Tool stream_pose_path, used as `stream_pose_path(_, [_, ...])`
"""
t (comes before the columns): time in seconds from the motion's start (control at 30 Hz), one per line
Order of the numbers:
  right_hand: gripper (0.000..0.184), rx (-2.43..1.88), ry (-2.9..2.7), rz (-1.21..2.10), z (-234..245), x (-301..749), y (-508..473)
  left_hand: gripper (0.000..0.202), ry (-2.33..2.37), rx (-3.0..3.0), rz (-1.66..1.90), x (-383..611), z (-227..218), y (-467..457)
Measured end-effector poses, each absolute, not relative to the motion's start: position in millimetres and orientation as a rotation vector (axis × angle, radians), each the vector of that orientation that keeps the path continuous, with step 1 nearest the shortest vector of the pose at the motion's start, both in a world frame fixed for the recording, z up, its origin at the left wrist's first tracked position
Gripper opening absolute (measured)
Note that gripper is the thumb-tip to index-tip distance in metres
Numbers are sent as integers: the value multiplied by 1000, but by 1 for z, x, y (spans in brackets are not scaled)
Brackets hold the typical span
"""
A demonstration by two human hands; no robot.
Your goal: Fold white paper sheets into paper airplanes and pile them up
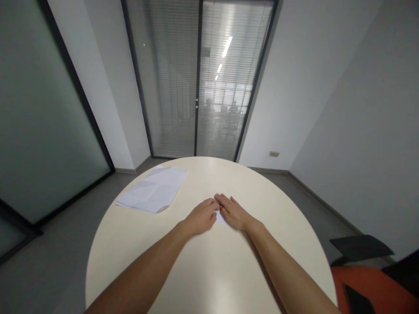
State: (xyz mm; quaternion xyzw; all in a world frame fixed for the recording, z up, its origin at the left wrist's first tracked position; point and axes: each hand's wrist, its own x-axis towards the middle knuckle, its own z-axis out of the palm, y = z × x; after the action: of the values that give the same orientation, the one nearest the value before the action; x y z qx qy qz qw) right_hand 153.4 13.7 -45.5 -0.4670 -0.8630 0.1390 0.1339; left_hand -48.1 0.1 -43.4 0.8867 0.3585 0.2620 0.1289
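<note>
A small piece of white paper [220, 217] lies on the round table, mostly covered by both my hands. My left hand [203, 215] rests on its left side with the fingers bent and the thumb low against the paper, closed on its edge. Lying flat over the right part of the paper is my right hand [233, 212], its fingers stretched out and pointing up and to the left. The fingertips of the two hands meet above the paper. How the paper is folded under them is hidden.
A stack of creased white paper sheets [153, 188] lies on the round cream table [262, 192] at the far left. An orange and black chair [369, 285] stands at the lower right. Glass panels with blinds [173, 87] rise behind the table.
</note>
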Motion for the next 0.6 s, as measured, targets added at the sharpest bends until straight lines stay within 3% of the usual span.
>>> stream_pose_path(0.6, [53, -1554, -2465, 184, -40, 164, 17, 47, 1193, 2643, 620, -48, -52, 0])
